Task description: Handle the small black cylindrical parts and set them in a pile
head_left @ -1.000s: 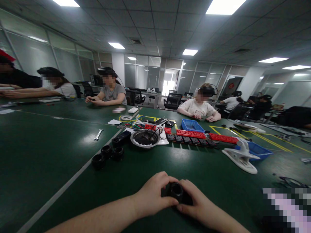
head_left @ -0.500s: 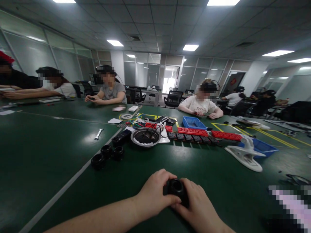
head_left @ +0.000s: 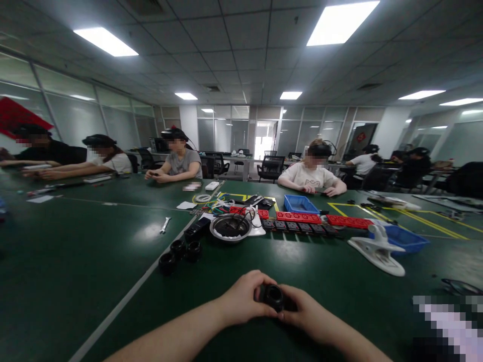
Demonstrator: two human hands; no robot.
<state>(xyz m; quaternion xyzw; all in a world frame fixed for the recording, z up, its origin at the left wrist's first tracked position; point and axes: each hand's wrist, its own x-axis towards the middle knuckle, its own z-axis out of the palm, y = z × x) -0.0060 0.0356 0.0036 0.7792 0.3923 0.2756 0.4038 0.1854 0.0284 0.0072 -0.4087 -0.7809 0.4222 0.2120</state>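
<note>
Near the front of the green table, a black round hollow part is held between my two hands, its ring-shaped opening facing up. My left hand wraps its left side, with thumb in front and fingers behind. From the right, my right hand closes round it, thumb and fingertips meeting the part; some of its body is hidden by the fingers. Similar black hollow parts stand in a small group to the left, beside a pale seam in the table.
Beyond lie a metal bowl, a black device, a wrench, red socket strips and blue trays. At right are a white clamp-like stand and glasses. People sit across the table.
The view has tilted up and turned slightly left. My right hand's fingers have shifted on the black part, showing more of its side. Both hands still hold it.
</note>
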